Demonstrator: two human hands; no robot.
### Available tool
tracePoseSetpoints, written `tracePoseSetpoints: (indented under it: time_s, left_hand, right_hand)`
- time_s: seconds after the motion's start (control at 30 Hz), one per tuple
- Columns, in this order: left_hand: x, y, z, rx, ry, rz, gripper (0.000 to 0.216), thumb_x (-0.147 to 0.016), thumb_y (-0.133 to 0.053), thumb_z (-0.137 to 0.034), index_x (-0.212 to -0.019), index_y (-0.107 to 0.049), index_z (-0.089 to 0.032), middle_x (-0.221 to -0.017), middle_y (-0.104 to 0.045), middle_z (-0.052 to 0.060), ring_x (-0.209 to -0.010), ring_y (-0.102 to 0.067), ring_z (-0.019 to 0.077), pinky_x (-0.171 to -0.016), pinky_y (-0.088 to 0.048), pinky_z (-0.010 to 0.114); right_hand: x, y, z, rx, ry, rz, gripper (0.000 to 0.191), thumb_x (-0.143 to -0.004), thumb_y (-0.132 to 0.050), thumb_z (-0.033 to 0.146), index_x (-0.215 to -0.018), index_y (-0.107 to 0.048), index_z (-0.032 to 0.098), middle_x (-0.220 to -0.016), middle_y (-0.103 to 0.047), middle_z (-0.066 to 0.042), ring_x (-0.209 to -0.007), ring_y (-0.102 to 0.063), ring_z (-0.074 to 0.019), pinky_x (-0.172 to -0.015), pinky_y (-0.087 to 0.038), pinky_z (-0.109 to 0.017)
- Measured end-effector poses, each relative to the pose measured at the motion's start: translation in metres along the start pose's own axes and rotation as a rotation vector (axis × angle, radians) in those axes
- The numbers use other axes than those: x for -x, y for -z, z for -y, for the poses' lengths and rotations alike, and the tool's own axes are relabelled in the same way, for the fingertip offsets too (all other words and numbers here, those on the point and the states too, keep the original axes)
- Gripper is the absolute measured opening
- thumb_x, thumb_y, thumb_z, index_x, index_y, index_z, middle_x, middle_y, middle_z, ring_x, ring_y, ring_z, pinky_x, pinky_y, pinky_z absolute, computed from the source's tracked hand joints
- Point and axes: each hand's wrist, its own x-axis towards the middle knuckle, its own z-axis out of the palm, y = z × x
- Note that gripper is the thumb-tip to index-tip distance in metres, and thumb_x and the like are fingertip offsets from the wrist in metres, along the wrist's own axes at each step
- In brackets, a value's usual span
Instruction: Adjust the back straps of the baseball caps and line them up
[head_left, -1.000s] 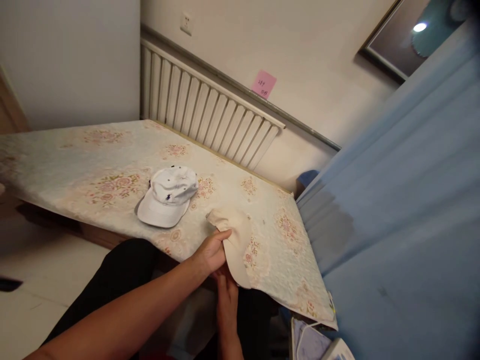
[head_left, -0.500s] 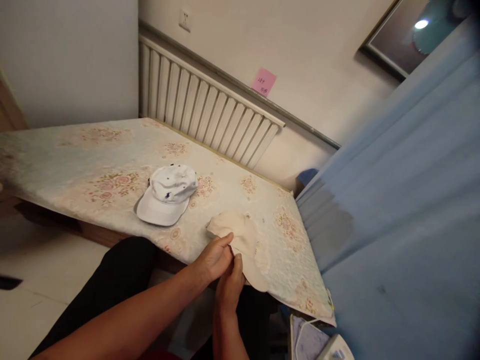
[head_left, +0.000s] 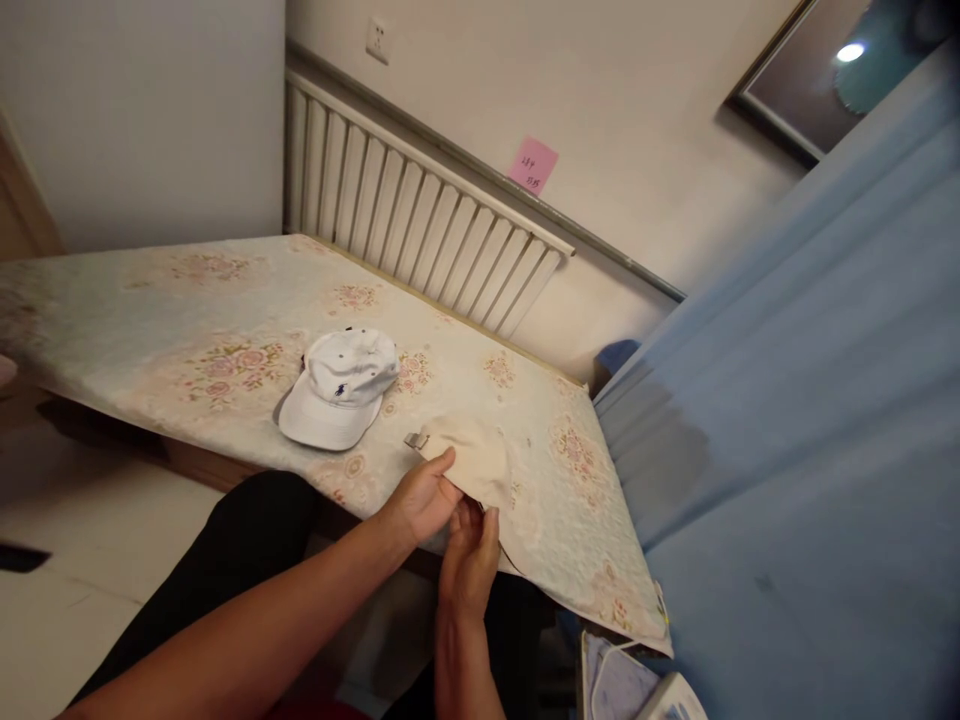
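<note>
At the near edge of the table (head_left: 262, 295), the left hand (head_left: 421, 503) is clamped on 1 cream cap (head_left: 474, 455); the right hand (head_left: 471, 565) touches its underside, grip unclear. 1 white cap (head_left: 346, 375) lies on the table.

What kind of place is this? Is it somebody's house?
It might well be a room in somebody's home, though I can't be sure. There's a radiator, a big blue curtain and a flowery cover spread out in front.
</note>
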Motion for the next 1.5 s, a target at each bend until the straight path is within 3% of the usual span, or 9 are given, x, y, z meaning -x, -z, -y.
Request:
tracePoseSetpoints:
  time_s: [0.23, 0.37, 0.5, 0.9, 1.0, 1.2, 1.37, 1.5]
  left_hand:
    - [0.011, 0.000, 0.016, -0.017, 0.042, 0.026, 0.035, -0.090, -0.046, -0.010, -0.124, -0.053, -0.006, -0.106, -0.071, 0.015, -0.103, -0.066, 0.0233, -0.101, -0.046, 0.038]
    - [0.010, 0.001, 0.007, -0.027, 0.019, 0.003, 0.035, -0.092, -0.045, -0.013, -0.125, -0.053, -0.004, -0.110, -0.069, 0.017, -0.105, -0.065, 0.0244, -0.099, -0.048, 0.037]
    - [0.009, 0.002, 0.002, -0.035, 0.009, -0.012, 0.037, -0.092, -0.044, -0.013, -0.127, -0.051, -0.003, -0.111, -0.068, 0.019, -0.106, -0.065, 0.0260, -0.098, -0.049, 0.038]
    - [0.009, 0.002, 0.002, 0.003, -0.024, -0.011, 0.039, -0.090, -0.046, -0.009, -0.129, -0.050, -0.007, -0.111, -0.069, 0.016, -0.105, -0.065, 0.0244, -0.099, -0.049, 0.038]
    - [0.012, 0.002, 0.008, -0.018, 0.010, 0.008, 0.035, -0.090, -0.048, -0.010, -0.124, -0.054, -0.008, -0.109, -0.070, 0.015, -0.103, -0.066, 0.0237, -0.098, -0.049, 0.037]
    - [0.013, 0.005, 0.007, -0.030, -0.009, 0.046, 0.024, -0.087, -0.052, -0.008, -0.110, -0.061, -0.010, -0.105, -0.071, 0.013, -0.102, -0.066, 0.0216, -0.098, -0.048, 0.035]
    - [0.010, 0.008, -0.002, -0.072, -0.107, 0.084, 0.021, -0.085, -0.053, -0.006, -0.103, -0.064, -0.010, -0.102, -0.071, 0.011, -0.103, -0.065, 0.0224, -0.097, -0.049, 0.036]
    - [0.009, 0.008, 0.001, -0.087, -0.108, 0.107, 0.021, -0.085, -0.053, -0.006, -0.102, -0.064, -0.011, -0.102, -0.070, 0.011, -0.104, -0.064, 0.0220, -0.097, -0.049, 0.034]
  right_hand:
    - [-0.003, -0.017, 0.004, -0.030, 0.034, -0.018, 0.057, -0.089, -0.049, 0.037, -0.141, -0.038, 0.016, -0.139, -0.052, -0.010, -0.125, -0.052, -0.0189, -0.115, -0.030, -0.042]
    - [-0.007, -0.015, 0.003, 0.005, -0.049, -0.027, 0.061, -0.089, -0.042, 0.043, -0.140, -0.039, 0.010, -0.130, -0.060, -0.013, -0.120, -0.057, -0.0221, -0.110, -0.037, -0.045]
    - [-0.009, -0.010, 0.003, 0.029, -0.027, 0.052, 0.061, -0.090, -0.036, 0.046, -0.142, -0.036, 0.014, -0.130, -0.060, -0.013, -0.118, -0.058, -0.0228, -0.104, -0.043, -0.046]
    - [-0.011, -0.011, 0.010, -0.067, -0.046, 0.067, 0.058, -0.091, -0.038, 0.045, -0.142, -0.035, 0.018, -0.134, -0.057, -0.014, -0.122, -0.055, -0.0233, -0.104, -0.042, -0.049]
    - [-0.011, -0.017, 0.008, -0.075, -0.001, 0.048, 0.058, -0.090, -0.045, 0.039, -0.143, -0.034, 0.017, -0.134, -0.057, -0.012, -0.123, -0.054, -0.0218, -0.107, -0.040, -0.047]
    - [-0.012, -0.020, 0.006, -0.016, -0.096, -0.037, 0.058, -0.086, -0.053, 0.037, -0.135, -0.044, 0.009, -0.128, -0.061, -0.013, -0.119, -0.058, -0.0216, -0.111, -0.037, -0.042]
    - [-0.017, -0.016, 0.010, -0.029, -0.034, 0.090, 0.060, -0.089, -0.046, 0.040, -0.142, -0.035, 0.015, -0.132, -0.058, -0.013, -0.121, -0.056, -0.0238, -0.106, -0.041, -0.050]
    - [-0.018, -0.015, 0.011, -0.083, -0.017, 0.102, 0.059, -0.089, -0.047, 0.038, -0.143, -0.034, 0.017, -0.134, -0.057, -0.013, -0.123, -0.055, -0.0241, -0.107, -0.039, -0.051]
